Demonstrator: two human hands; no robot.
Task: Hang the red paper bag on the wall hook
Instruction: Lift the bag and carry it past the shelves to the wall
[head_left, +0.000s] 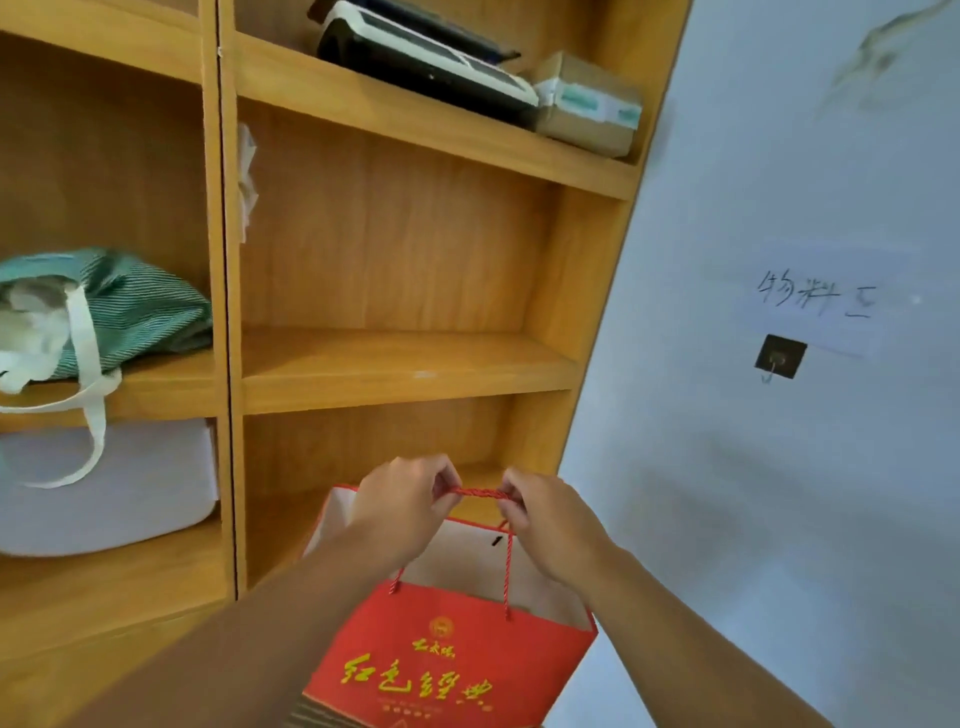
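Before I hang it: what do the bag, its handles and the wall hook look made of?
Red bag: glossy coated paper, going by its crisp folded edges, white inside and gold print. Handles: twisted red cord, pinched by the left hand and right hand. Wall hook: thin, probably metal wire on a dark square plate, likely adhesive.

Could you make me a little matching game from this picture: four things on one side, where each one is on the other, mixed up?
Things:
1. red paper bag
2. wall hook
3. striped green bag
4. printer

Places:
A. on the top shelf of the wooden shelving
B. on the white wall, under a handwritten note
C. held by its cord handles in the left hand and right hand
D. on a shelf at the left, straps hanging down

Pairs: 1-C, 2-B, 3-D, 4-A
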